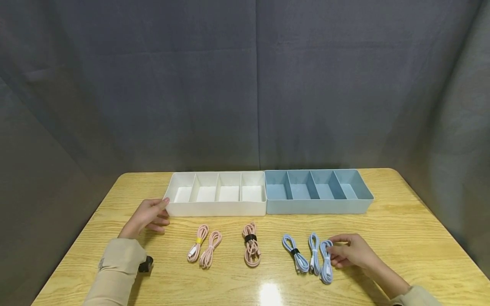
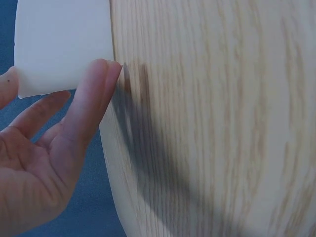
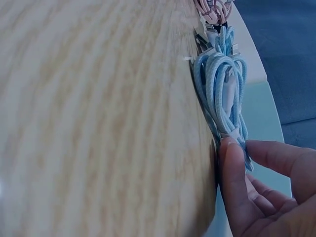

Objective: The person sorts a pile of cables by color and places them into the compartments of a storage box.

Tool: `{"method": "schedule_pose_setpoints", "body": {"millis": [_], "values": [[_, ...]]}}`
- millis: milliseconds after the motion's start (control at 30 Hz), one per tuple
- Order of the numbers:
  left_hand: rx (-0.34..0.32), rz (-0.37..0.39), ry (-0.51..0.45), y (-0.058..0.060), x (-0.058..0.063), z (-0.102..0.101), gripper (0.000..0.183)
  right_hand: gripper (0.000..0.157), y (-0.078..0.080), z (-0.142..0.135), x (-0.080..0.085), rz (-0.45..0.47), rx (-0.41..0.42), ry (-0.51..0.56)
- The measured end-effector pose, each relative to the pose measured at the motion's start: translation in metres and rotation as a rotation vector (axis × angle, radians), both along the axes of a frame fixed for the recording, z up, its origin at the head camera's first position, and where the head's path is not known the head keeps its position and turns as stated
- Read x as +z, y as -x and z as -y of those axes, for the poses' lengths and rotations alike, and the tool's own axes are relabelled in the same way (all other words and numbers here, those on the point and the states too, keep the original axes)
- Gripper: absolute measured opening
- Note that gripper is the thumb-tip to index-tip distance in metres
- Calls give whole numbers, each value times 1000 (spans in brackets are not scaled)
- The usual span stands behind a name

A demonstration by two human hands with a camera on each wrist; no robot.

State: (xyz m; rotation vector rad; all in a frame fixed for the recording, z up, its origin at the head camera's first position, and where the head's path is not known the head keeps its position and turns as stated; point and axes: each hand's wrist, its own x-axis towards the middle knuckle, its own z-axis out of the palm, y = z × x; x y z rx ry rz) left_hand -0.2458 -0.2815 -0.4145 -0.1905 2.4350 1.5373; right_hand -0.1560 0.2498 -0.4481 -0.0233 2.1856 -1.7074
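My right hand point(image 1: 354, 251) pinches the far right of three coiled blue cables point(image 1: 326, 265) between thumb and fingertips, near its white tie point(image 3: 231, 135). The coil lies at the table top. Just left of it are a second blue cable point(image 1: 314, 255) and one with a black strap point(image 1: 295, 253). At the left end of a white divided box point(image 1: 218, 209), my left hand point(image 1: 147, 214) rests against the corner. In the left wrist view its fairly straight fingers point(image 2: 91, 94) touch the box's end wall point(image 2: 61, 44).
A blue divided box point(image 1: 317, 207) adjoins the white one; both have several compartments. Pink coiled cables lie in front: one with a yellow tie point(image 1: 197, 242), a plain-tied one point(image 1: 210, 250), one black-strapped point(image 1: 251, 245). A dark curtain point(image 1: 191, 106) hangs behind the wooden table point(image 1: 405, 221).
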Motion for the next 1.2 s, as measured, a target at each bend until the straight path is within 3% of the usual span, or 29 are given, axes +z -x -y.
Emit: {"method": "schedule_pose_setpoints", "body": {"millis": [333, 533, 1200], "values": [[4, 6, -12, -1, 0, -1, 64, 50, 1, -2, 0, 18, -28, 24], [7, 8, 0, 0, 1, 0, 65, 56, 4, -5, 7, -2, -5, 36], [5, 13, -11, -1, 1, 0, 68, 51, 13, -3, 31, -29, -43, 73]]}}
